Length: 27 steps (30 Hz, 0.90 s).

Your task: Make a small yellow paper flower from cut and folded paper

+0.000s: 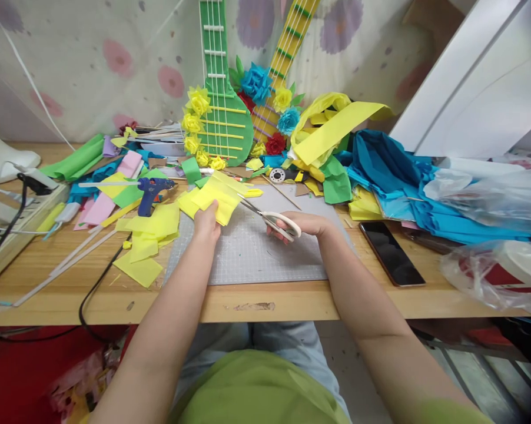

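Note:
My left hand [208,221] pinches a yellow crepe paper piece [221,197] above the grey cutting mat [256,259]. My right hand [287,227] has its fingers through the white handles of a pair of scissors [272,218]. The scissor blades point left at the right edge of the yellow paper; whether they touch it I cannot tell. More yellow paper squares [146,235] lie left of the mat. A blue glue gun [152,191] rests on coloured paper behind them.
At the back stand a green paper guitar [228,126] and a yellow one [287,47], with paper flowers. Blue crepe paper [393,176] is heaped to the right, near a phone [391,253] and a plastic-wrapped cup [499,271]. A power strip [22,224] sits at the left.

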{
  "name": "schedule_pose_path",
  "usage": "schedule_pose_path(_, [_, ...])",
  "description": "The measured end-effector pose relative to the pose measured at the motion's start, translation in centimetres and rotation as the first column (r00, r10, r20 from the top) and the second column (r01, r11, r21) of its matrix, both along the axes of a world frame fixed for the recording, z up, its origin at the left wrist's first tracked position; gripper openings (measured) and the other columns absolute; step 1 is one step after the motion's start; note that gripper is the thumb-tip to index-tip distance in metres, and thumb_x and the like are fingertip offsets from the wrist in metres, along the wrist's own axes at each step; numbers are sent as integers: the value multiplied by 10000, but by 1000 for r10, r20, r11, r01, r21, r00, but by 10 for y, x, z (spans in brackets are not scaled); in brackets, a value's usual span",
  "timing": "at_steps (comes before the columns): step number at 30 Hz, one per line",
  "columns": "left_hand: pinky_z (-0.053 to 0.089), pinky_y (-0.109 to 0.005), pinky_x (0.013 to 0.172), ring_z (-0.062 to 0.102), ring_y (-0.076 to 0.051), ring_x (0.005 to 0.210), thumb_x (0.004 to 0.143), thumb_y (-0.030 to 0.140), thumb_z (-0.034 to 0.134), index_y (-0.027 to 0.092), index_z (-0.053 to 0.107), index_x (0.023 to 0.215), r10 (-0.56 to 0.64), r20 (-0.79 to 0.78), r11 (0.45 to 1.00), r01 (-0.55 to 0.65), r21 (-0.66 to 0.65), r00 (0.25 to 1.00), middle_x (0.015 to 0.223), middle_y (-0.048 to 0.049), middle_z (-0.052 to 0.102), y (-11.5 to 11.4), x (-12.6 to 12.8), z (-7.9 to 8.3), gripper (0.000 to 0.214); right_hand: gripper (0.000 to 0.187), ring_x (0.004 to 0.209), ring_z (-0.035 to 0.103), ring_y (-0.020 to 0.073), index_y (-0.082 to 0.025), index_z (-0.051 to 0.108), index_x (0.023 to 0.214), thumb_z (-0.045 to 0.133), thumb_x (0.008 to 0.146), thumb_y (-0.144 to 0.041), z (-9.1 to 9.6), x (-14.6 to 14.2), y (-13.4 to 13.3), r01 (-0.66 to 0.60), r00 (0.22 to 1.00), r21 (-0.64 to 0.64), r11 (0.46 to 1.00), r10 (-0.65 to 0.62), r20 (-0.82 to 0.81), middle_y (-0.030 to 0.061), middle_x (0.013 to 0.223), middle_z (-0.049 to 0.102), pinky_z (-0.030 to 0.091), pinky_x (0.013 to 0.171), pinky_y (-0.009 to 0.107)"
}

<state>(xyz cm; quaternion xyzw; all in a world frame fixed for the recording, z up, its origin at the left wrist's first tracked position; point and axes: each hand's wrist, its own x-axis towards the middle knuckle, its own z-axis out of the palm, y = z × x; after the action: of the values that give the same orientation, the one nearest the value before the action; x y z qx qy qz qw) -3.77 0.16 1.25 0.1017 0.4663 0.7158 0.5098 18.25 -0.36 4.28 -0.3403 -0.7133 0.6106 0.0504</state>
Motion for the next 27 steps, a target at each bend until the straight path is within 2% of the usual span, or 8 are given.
schedule_pose_path(9, [500, -364, 858, 624, -204, 953, 725, 21, 544, 150, 609, 1027, -120, 17, 992, 120, -34, 993, 1005, -84, 671, -4, 8, -1, 335, 617, 497, 512, 92, -132, 533, 828, 522, 624, -715, -10, -7, 5, 48, 999, -26, 999, -48, -18, -23, 588, 511, 419, 460, 222])
schedule_pose_path(18, [493, -351, 867, 623, -192, 955, 735, 28, 542, 161, 585, 1091, -132, 23, 990, 133, -37, 991, 1034, -89, 663, -4, 10, -3, 382, 590, 458, 481, 75, -132, 532, 835, 522, 649, -691, -11, -6, 4, 63, 996, -30, 998, -65, -60, -40, 545, 492, 375, 430, 202])
schedule_pose_path(27, [502, -335, 859, 633, -186, 932, 726, 31, 560, 159, 607, 1051, -128, 70, 987, 134, -90, 989, 1076, -92, 647, -3, 9, -2, 353, 544, 433, 465, 62, -134, 513, 801, 530, 670, -662, -11, -6, 5, 61, 994, -46, 997, -64, -83, -43, 539, 479, 290, 360, 175])
